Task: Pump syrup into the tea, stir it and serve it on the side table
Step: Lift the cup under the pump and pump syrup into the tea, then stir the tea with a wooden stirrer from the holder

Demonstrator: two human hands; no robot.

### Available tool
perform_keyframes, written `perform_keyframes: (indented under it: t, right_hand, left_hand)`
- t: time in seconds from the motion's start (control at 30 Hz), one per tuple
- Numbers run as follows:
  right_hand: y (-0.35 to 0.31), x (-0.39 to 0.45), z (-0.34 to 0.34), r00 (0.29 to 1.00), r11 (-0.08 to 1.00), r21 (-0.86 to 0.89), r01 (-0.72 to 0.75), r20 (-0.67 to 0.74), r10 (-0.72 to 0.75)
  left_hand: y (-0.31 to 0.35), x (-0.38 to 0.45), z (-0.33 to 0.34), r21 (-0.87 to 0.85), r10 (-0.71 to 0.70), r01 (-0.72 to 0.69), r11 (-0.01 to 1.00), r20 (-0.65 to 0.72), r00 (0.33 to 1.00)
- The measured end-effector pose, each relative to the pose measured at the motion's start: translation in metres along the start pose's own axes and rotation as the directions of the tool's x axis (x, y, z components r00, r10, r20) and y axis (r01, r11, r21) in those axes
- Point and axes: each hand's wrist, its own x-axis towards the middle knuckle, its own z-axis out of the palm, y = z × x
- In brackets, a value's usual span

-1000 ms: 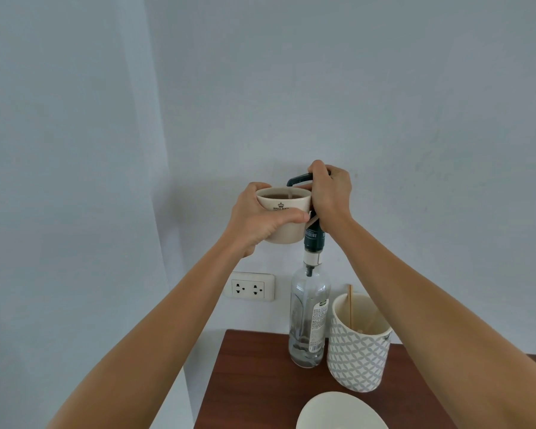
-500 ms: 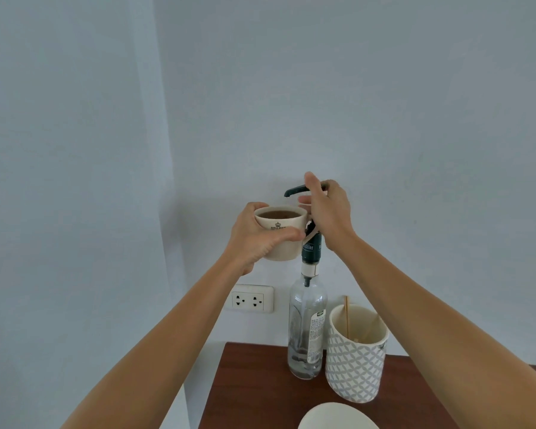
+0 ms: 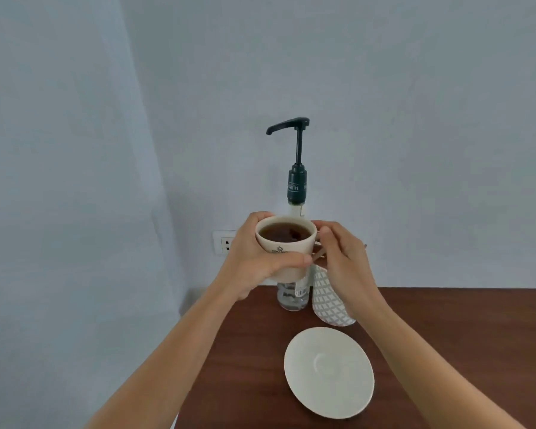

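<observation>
A: Where's the cup (image 3: 287,247)?

B: Up in the air, in front of the syrup bottle (image 3: 293,297), dark tea inside. The left hand (image 3: 257,261) is wrapped round its body, thumb across the front.

A: And the right hand (image 3: 342,261)?

B: At the handle side, fingers curled, pinching a thin wooden stick (image 3: 319,254).

A: The pump (image 3: 296,159)?

B: Untouched, spout above the cup. 1 saucer (image 3: 329,371) lies on the brown table (image 3: 461,335), beside a patterned holder (image 3: 328,308).
</observation>
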Motion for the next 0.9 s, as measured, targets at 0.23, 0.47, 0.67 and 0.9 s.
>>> perform_keyframes:
  t: [0.23, 0.47, 0.67, 0.9]
  right_hand:
    - [0.065, -0.068, -0.038, 0.988, 0.988, 0.022, -0.153, 0.026, 0.152]
    - [0.109, -0.105, -0.056, 0.960, 0.960, 0.022, -0.278, -0.037, 0.279]
    - [0.122, -0.115, -0.061, 0.952, 0.953, 0.022, -0.301, -0.047, 0.302]
    - [0.128, -0.116, -0.065, 0.950, 0.949, 0.062, -0.308, -0.036, 0.311]
  left_hand:
    - [-0.062, -0.057, 0.046, 0.028, -0.056, 0.054, 0.998, 0.116, 0.992]
    - [-0.109, -0.090, 0.087, 0.078, -0.043, 0.033, 0.996, 0.130, 0.991]
    - [-0.124, -0.100, 0.097, 0.102, -0.010, -0.006, 0.995, 0.155, 0.988]
    - [-0.124, -0.103, 0.103, 0.113, 0.009, -0.028, 0.993, 0.167, 0.986]
